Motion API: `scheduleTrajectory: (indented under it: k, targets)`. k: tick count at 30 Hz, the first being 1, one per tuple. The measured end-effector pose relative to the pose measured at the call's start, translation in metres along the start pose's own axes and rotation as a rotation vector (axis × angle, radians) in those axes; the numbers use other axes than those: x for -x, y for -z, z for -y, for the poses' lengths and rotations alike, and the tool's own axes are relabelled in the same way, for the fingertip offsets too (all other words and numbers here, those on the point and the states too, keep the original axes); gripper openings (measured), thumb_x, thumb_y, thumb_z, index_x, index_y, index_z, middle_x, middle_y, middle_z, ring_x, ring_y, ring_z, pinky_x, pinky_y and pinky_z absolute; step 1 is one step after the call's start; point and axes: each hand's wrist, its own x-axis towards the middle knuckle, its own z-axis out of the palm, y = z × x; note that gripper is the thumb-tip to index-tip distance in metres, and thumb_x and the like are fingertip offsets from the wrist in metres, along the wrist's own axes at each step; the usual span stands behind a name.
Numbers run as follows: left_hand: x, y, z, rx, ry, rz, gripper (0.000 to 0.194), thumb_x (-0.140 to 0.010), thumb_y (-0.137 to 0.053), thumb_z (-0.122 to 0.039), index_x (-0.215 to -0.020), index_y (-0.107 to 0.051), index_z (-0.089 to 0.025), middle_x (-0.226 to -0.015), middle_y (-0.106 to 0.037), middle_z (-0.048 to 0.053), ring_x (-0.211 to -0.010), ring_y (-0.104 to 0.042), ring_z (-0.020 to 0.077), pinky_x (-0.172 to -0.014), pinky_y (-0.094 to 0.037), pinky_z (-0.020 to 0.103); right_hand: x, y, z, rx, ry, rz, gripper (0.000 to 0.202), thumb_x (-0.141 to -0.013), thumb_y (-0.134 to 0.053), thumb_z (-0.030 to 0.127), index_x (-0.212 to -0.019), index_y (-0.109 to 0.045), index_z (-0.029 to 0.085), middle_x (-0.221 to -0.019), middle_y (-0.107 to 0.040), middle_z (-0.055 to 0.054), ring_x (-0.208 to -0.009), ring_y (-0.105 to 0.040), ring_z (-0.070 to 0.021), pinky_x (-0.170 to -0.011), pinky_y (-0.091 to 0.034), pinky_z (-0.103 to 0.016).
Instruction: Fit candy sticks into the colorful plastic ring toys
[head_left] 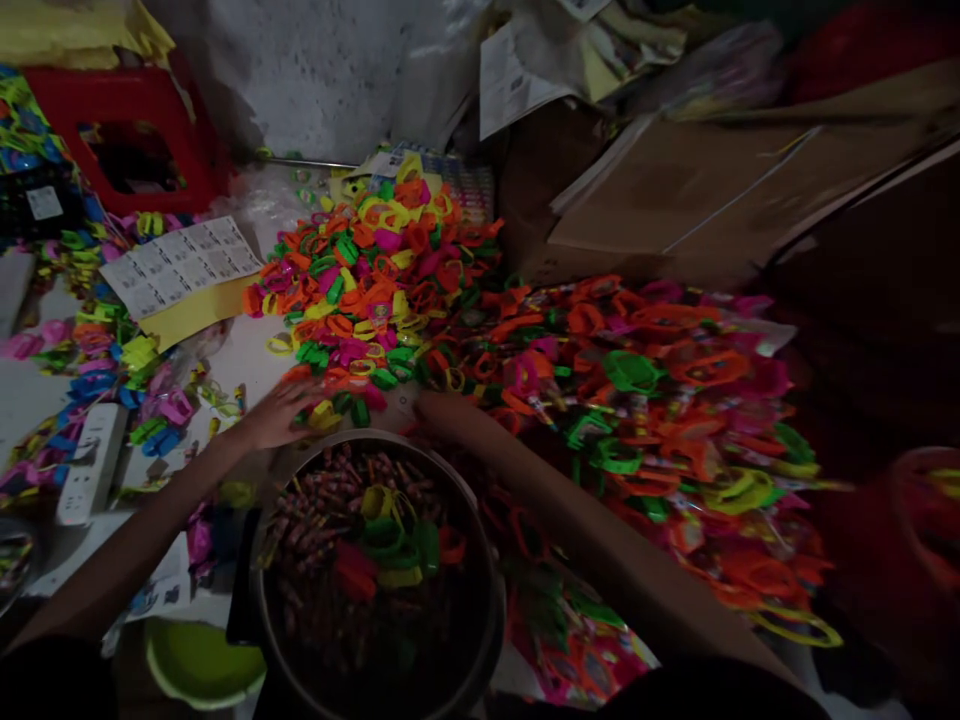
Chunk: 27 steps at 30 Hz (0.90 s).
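Observation:
My left hand [283, 412] is at the front left of a pile of colourful plastic toy watches [375, 290], its blurred fingers stretched out and apart against the nearest pieces. My right hand [426, 402] is at the pile's front right edge; its fingers are dark and cannot be made out. Between my forearms stands a round metal pot [491, 570] holding many small wrapped sticks [322, 515]. Several green, red, yellow and orange toy watches [386, 540] lie on top of the sticks.
At right lies a large heap of bright toys in clear wrapping [675, 400], with flat cardboard [675, 190] behind. On the left are a power strip [94, 465], a printed sheet [184, 265], a red stool [127, 140] and a lime-green basin [199, 665].

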Motion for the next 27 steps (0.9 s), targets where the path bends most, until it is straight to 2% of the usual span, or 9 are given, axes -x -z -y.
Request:
scheduleTrajectory:
  k: [2, 5, 8, 11, 15, 21, 24, 27]
  targets:
    - [0.022, 0.003, 0.004, 0.036, 0.044, 0.004, 0.066, -0.084, -0.052, -0.050, -0.142, -0.033, -0.024, -0.147, -0.028, 0.010, -0.135, -0.026, 0.0278, -0.109, -0.026, 0.042, 0.000, 0.011, 0.010, 0.025, -0.026, -0.009, 0.036, -0.080, -0.051, 0.024, -0.113, -0.058, 0.012, -0.108, -0.060, -0.018, -0.098, -0.060, -0.0270, -0.081, -0.048, -0.036]
    - [0.042, 0.001, 0.005, 0.054, 0.087, 0.024, 0.079, -0.080, -0.057, -0.052, -0.145, -0.025, -0.021, -0.150, -0.021, 0.012, -0.137, -0.021, 0.0293, -0.109, -0.025, 0.043, -0.008, 0.016, 0.025, 0.038, -0.005, -0.023, 0.064, -0.078, -0.056, 0.031, -0.136, -0.036, 0.017, -0.128, -0.049, -0.017, -0.105, -0.057, -0.0270, -0.086, -0.047, -0.034]
    - [0.044, -0.009, 0.001, 0.034, 0.134, 0.061, 0.086, -0.079, -0.060, -0.049, -0.147, -0.017, -0.020, -0.153, -0.010, 0.012, -0.139, -0.016, 0.0289, -0.110, -0.023, 0.042, -0.022, 0.006, 0.036, 0.024, 0.060, -0.009, 0.086, -0.075, -0.060, 0.035, -0.146, -0.016, 0.015, -0.133, -0.042, -0.019, -0.111, -0.054, -0.0288, -0.090, -0.045, -0.033]
    - [0.037, -0.022, -0.002, 0.000, 0.170, 0.073, 0.086, -0.080, -0.059, -0.045, -0.148, -0.014, -0.021, -0.153, -0.004, 0.011, -0.140, -0.012, 0.0282, -0.111, -0.021, 0.042, -0.036, -0.010, 0.040, -0.077, 0.111, -0.001, 0.091, -0.077, -0.057, 0.038, -0.148, -0.005, 0.014, -0.135, -0.038, -0.021, -0.116, -0.051, -0.0293, -0.090, -0.044, -0.033]
    - [0.024, -0.039, -0.004, -0.065, 0.174, 0.059, 0.071, -0.086, -0.051, -0.033, -0.148, -0.017, -0.023, -0.153, -0.005, 0.010, -0.141, -0.010, 0.0283, -0.110, -0.020, 0.044, -0.048, -0.021, 0.043, -0.184, 0.156, -0.061, 0.094, -0.076, -0.059, 0.043, -0.148, -0.006, 0.015, -0.142, -0.028, -0.022, -0.119, -0.048, -0.0307, -0.092, -0.043, -0.033]
    - [0.003, -0.050, -0.009, -0.059, 0.267, 0.001, 0.079, -0.079, -0.057, -0.036, -0.147, -0.020, -0.022, -0.152, -0.011, 0.012, -0.138, -0.018, 0.0328, -0.108, -0.024, 0.046, -0.055, -0.027, 0.045, -0.290, 0.238, -0.113, 0.100, -0.071, -0.066, 0.038, -0.148, -0.006, 0.017, -0.142, -0.027, -0.020, -0.125, -0.042, -0.0278, -0.094, -0.041, -0.031]
    - [-0.013, -0.051, -0.014, -0.012, 0.343, -0.110, 0.084, -0.074, -0.062, -0.033, -0.147, -0.021, -0.019, -0.150, -0.022, 0.013, -0.134, -0.028, 0.0316, -0.109, -0.026, 0.044, -0.058, -0.033, 0.044, -0.380, 0.257, -0.142, 0.101, -0.069, -0.067, 0.044, -0.148, -0.009, 0.018, -0.141, -0.029, -0.018, -0.125, -0.041, -0.0244, -0.097, -0.040, -0.030]
    - [-0.031, -0.050, -0.019, 0.079, 0.388, -0.229, 0.082, -0.078, -0.059, -0.036, -0.146, -0.020, -0.013, -0.146, -0.028, 0.015, -0.131, -0.035, 0.0282, -0.107, -0.031, 0.039, -0.066, -0.040, 0.043, -0.499, 0.290, -0.205, 0.093, -0.070, -0.065, 0.046, -0.145, -0.019, 0.017, -0.138, -0.036, -0.016, -0.123, -0.042, -0.0216, -0.100, -0.038, -0.031]
